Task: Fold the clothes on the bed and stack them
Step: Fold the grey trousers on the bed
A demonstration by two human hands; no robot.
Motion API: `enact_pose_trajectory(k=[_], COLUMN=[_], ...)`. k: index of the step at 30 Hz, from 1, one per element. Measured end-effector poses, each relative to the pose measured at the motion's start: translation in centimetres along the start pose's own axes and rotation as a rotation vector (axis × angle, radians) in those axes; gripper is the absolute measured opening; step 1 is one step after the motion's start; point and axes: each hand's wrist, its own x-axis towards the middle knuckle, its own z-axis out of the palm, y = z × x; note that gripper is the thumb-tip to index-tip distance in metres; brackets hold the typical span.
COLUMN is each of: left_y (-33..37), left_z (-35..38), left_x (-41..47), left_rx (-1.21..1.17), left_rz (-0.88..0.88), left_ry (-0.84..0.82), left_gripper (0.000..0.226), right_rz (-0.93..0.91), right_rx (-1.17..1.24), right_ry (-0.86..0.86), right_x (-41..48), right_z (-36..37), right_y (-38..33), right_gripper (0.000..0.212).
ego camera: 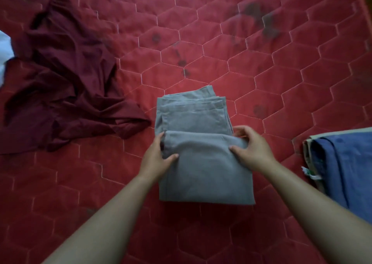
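A grey garment [203, 175], folded into a narrow rectangle, lies in the middle of the red quilted bed [251, 52]. Its near half is doubled over the far half. My left hand [158, 159] grips the left end of that fold, thumb on top and fingers tucked under the edge. My right hand [250, 147] grips the right end the same way. A crumpled dark red garment [66, 78] lies unfolded to the left. At the right edge sits a stack with a folded blue garment [348, 167] on top.
A white cloth [4, 50] shows at the far left edge beside the dark red garment. The bed's right border [365, 12] runs along the top right. Dark stains mark the quilt beyond the grey garment.
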Motion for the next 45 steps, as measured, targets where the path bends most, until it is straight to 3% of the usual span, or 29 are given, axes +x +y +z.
enact_pose_trajectory(k=[3,6,10,13,17,20,22,25,26,30,36,40,42,45], left_y=[-0.4,0.0,1.7,2.8,3.0,2.8,2.7,2.8,2.6,0.7,-0.7,-0.9,-0.7,-0.4], left_z=[0.7,0.1,-1.6,-2.3,-1.8,-1.2,-0.4,1.4,2.0,3.4,4.3,3.4,3.3,3.1], left_x=[0.8,1.0,2.7,5.4,7.3,6.9,5.7,4.0,4.2,6.3,6.8,5.8,5.2,5.4], left_rx=[-0.089,-0.223,-0.405,-0.392,-0.244,-0.112,0.202,0.515,0.559,0.594,0.513,0.266,0.169,0.121], left_rz=[-0.033,0.020,0.067,0.074,0.016,-0.038,0.081,0.402,0.438,0.295,0.392,0.103,-0.032,-0.062], left_ry=[0.054,0.210,0.390,0.411,0.424,0.420,0.445,0.342,0.292,0.225,0.329,0.453,0.406,0.309], left_gripper=[0.066,0.049,0.044,0.040,0.036,0.058,0.070,0.059,0.055,0.049,0.049,0.061,0.069,0.073], right_rz=[-0.031,-0.155,-0.277,-0.280,-0.176,-0.089,-0.116,-0.192,-0.195,-0.140,-0.195,-0.081,-0.045,0.012], right_rx=[0.049,0.104,0.150,0.040,-0.227,-0.356,-0.498,-0.525,-0.501,-0.483,-0.362,-0.221,-0.167,-0.128], right_ry=[0.097,0.173,0.274,0.301,0.227,0.221,0.262,0.307,0.301,0.224,0.300,0.289,0.254,0.214], right_x=[0.4,1.7,5.4,7.8,7.5,5.2,3.9,4.0,4.4,6.7,6.7,4.3,3.7,4.1], right_z=[0.6,0.3,-0.4,0.2,1.7,2.8,3.7,5.1,5.5,7.0,7.3,6.7,6.9,7.2], right_y=[-0.4,-2.8,-6.7,-7.8,-5.8,-3.8,-3.2,-3.4,-3.4,-1.7,-0.2,0.6,0.4,-0.4], right_gripper=[0.040,0.035,0.026,0.023,0.059,0.072,0.069,0.060,0.059,0.059,0.063,0.071,0.072,0.073])
